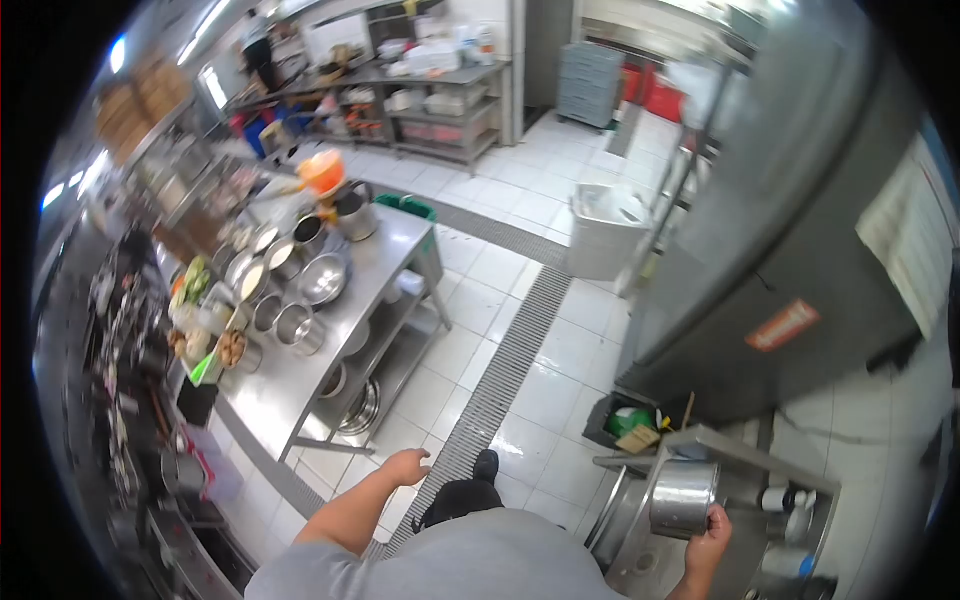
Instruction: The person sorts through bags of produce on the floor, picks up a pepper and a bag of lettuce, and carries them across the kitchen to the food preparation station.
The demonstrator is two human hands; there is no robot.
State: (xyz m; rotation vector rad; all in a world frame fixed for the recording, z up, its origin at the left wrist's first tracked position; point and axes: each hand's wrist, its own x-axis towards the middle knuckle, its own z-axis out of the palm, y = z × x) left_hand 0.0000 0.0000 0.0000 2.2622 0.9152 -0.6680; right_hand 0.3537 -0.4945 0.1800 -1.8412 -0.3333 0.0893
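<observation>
My right hand [708, 545] grips the edge of a shiny metal pot [683, 500]. The pot is over the sink [632, 560] at my right side, tilted so that its outer wall faces up. Whether anything is inside it is hidden. My left hand [405, 467] hangs in the air over the tiled floor, fingers loosely apart, holding nothing. Nearest to it is the steel table [385, 262], whose lower shelf carries stacked metal bowls [360, 408]. Several bottles [797, 525] stand on the far side of the sink.
Metal pots and bowls [322, 280] crowd the steel table, with an orange container [321, 172] behind. A floor drain grate [520, 350] runs through the aisle. A large grey cabinet [770, 260] borders the right, near a grey bin [606, 235]. Another person [258, 55] stands far back.
</observation>
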